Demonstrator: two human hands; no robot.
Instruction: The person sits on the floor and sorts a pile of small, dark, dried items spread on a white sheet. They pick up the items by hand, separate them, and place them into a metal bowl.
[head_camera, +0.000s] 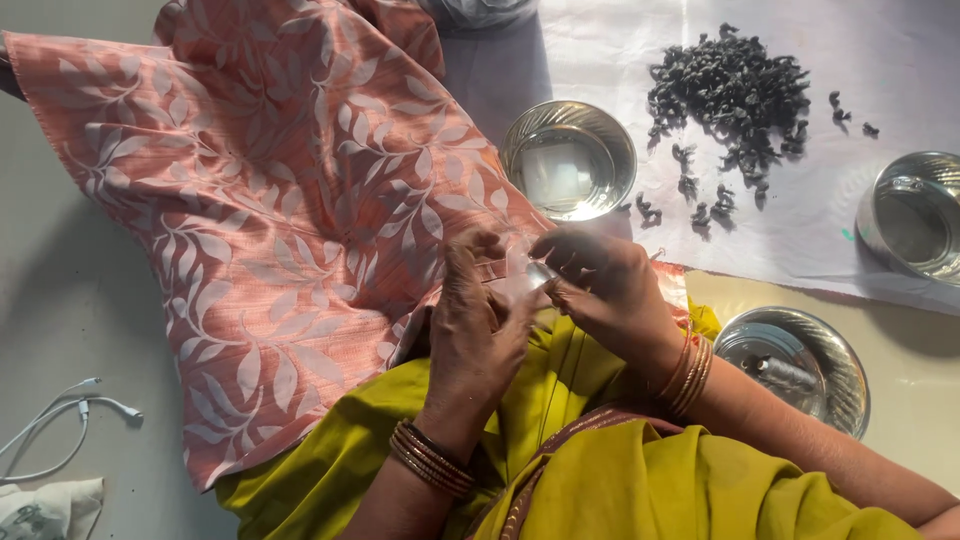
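Observation:
My left hand (478, 325) and my right hand (600, 285) meet above my lap, fingers closed together on a small clear plastic packet (522, 280) held between them. Both wrists carry several bangles. Below the hands lies my yellow-green garment (620, 480). A pink cloth with a pale leaf pattern (270, 200) drapes over my lap to the left of the hands. What is inside the packet cannot be made out.
A steel bowl (568, 160) stands just beyond the hands. A pile of dark dried bits (730, 95) lies on a white sheet (800, 230). A steel cup (915, 215) sits at right, a steel plate (800, 365) near my right forearm. White cable (70, 420) at lower left.

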